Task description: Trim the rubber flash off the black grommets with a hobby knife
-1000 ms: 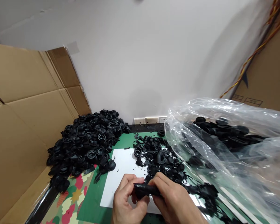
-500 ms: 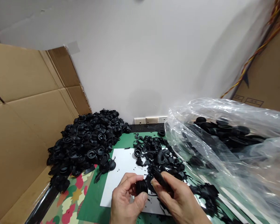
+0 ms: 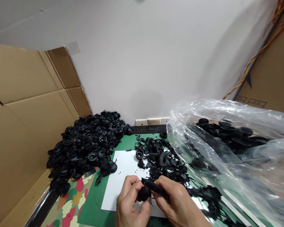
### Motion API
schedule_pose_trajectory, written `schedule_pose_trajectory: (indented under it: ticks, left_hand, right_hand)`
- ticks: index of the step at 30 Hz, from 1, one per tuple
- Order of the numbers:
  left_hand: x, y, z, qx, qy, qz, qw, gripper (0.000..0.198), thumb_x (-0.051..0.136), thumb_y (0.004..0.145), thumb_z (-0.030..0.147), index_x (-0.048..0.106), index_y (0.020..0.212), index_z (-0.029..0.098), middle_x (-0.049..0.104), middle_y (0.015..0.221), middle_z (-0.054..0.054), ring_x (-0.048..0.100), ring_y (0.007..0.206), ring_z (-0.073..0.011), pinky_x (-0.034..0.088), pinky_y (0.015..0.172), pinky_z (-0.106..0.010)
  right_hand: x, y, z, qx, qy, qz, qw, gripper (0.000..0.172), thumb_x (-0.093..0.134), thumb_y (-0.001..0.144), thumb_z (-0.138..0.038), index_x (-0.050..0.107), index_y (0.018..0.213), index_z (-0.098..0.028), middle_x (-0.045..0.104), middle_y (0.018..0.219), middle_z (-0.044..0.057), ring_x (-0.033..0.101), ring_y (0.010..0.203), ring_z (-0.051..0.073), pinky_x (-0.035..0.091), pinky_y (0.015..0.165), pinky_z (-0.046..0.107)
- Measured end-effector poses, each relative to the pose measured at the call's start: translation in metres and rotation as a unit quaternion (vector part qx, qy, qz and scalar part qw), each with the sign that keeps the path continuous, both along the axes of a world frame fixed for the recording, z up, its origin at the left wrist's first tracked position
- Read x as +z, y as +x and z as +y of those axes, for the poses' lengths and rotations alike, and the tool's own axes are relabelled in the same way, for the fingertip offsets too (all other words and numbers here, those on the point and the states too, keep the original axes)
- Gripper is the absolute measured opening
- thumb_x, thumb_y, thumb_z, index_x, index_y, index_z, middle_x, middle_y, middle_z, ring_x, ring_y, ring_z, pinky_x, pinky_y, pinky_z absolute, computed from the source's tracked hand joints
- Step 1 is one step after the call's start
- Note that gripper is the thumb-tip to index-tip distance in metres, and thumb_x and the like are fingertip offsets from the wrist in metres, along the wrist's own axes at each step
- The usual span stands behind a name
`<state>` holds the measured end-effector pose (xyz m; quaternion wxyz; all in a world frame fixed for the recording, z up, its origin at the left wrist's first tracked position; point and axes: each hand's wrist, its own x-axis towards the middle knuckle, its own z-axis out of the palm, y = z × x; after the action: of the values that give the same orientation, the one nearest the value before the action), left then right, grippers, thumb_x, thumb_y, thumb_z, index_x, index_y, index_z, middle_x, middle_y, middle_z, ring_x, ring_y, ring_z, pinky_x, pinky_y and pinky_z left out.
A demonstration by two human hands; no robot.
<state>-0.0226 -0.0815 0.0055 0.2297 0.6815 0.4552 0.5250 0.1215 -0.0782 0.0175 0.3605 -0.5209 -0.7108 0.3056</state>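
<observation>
My left hand pinches a small black ribbed rubber part between thumb and fingers, low in the head view. My right hand grips a slim black tool whose tip points left and touches the top of that part. Both hands hover over a white sheet on a green mat. Just beyond my fingers lies a heap of black rubber scraps.
A big pile of black ribbed parts sits at the left against a cardboard wall. A clear plastic bag with more black parts fills the right. White wall sockets and a brown box stand behind.
My hands drew apart half a second ago, showing the ribbed part in my left fingers. Now they have closed together again, with the tool's tip laid on the part.
</observation>
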Motion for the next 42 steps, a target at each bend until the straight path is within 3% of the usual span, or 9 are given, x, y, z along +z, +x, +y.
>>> schedule_pose_trajectory:
  ticks: [6,10,15,21,27,30,34,38,42]
  left_hand:
    - [0.0,0.004,-0.003,0.013,-0.007,0.014,1.0,0.024,0.058,0.065,0.006,0.07,0.079,0.022,0.057,0.073,-0.003,0.05,0.055,-0.0146,0.039,0.05,-0.023]
    - [0.003,-0.003,-0.002,-0.04,-0.104,-0.061,0.992,0.023,0.062,0.059,0.006,0.071,0.074,0.02,0.059,0.071,-0.002,0.049,0.056,-0.0135,0.04,0.051,-0.022]
    - [0.007,-0.009,0.001,-0.032,-0.205,-0.213,0.955,0.024,0.07,0.057,0.016,0.074,0.08,0.018,0.061,0.082,-0.003,0.055,0.064,-0.0143,0.045,0.059,-0.023]
    - [-0.003,-0.012,0.004,0.003,-0.192,-0.2,0.961,0.024,0.072,0.058,0.016,0.074,0.082,0.019,0.062,0.084,-0.003,0.056,0.064,-0.0141,0.045,0.058,-0.022]
    - [-0.005,-0.01,0.002,0.014,-0.172,-0.152,0.973,0.026,0.068,0.06,0.012,0.074,0.084,0.02,0.065,0.086,-0.003,0.055,0.063,-0.0141,0.046,0.06,-0.023]
    - [-0.003,-0.011,0.002,-0.015,-0.182,-0.123,0.975,0.026,0.069,0.062,0.013,0.074,0.086,0.021,0.065,0.085,-0.004,0.057,0.065,-0.015,0.047,0.061,-0.023]
    - [-0.003,-0.013,0.003,-0.052,-0.203,-0.151,0.966,0.025,0.072,0.063,0.016,0.074,0.088,0.021,0.064,0.087,-0.004,0.058,0.067,-0.0152,0.048,0.062,-0.023]
    - [-0.002,-0.01,0.001,-0.039,-0.239,-0.238,0.941,0.023,0.075,0.061,0.019,0.074,0.084,0.02,0.062,0.087,-0.003,0.059,0.066,-0.0137,0.049,0.059,-0.021]
    - [0.0,-0.005,0.001,-0.015,-0.258,-0.292,0.921,0.021,0.078,0.057,0.02,0.075,0.078,0.018,0.06,0.081,-0.001,0.056,0.059,-0.0101,0.047,0.054,-0.018]
  right_hand:
    - [0.001,-0.004,0.002,-0.006,0.002,-0.154,0.988,0.018,0.04,0.066,-0.007,0.054,0.069,-0.018,0.061,0.071,0.005,0.06,0.057,0.017,0.04,0.052,0.024]
    - [-0.005,0.004,0.007,-0.076,0.052,-0.147,0.985,0.014,0.041,0.069,-0.013,0.054,0.069,-0.02,0.059,0.066,0.004,0.058,0.054,0.019,0.038,0.05,0.026]
    - [-0.006,0.02,0.01,-0.16,-0.044,0.066,0.984,0.019,0.044,0.076,-0.031,0.049,0.06,-0.022,0.05,0.051,-0.002,0.047,0.048,0.015,0.034,0.046,0.025]
    - [-0.009,0.021,0.001,-0.142,-0.174,0.277,0.934,0.023,0.057,0.07,-0.039,0.053,0.058,-0.019,0.04,0.047,-0.006,0.032,0.041,0.01,0.023,0.04,0.023]
    - [-0.007,0.001,-0.005,-0.082,-0.186,0.304,0.931,0.024,0.062,0.069,-0.038,0.061,0.061,-0.015,0.051,0.054,-0.003,0.044,0.052,0.012,0.035,0.051,0.024]
    - [-0.007,-0.008,-0.005,-0.039,-0.191,0.296,0.935,0.025,0.063,0.069,-0.039,0.064,0.069,-0.014,0.061,0.066,0.002,0.052,0.065,0.018,0.04,0.061,0.027]
    - [-0.011,-0.014,-0.003,-0.038,-0.169,0.32,0.931,0.021,0.061,0.071,-0.035,0.062,0.066,-0.016,0.058,0.063,0.0,0.051,0.063,0.017,0.039,0.059,0.025]
    - [-0.019,-0.016,-0.005,-0.063,-0.217,0.403,0.887,0.028,0.065,0.069,-0.043,0.058,0.065,-0.016,0.04,0.048,-0.007,0.03,0.04,0.007,0.026,0.04,0.02]
    - [-0.022,-0.017,-0.008,-0.06,-0.281,0.483,0.827,0.04,0.072,0.061,-0.051,0.054,0.068,-0.016,0.025,0.042,-0.013,0.015,0.036,0.003,0.011,0.036,0.018]
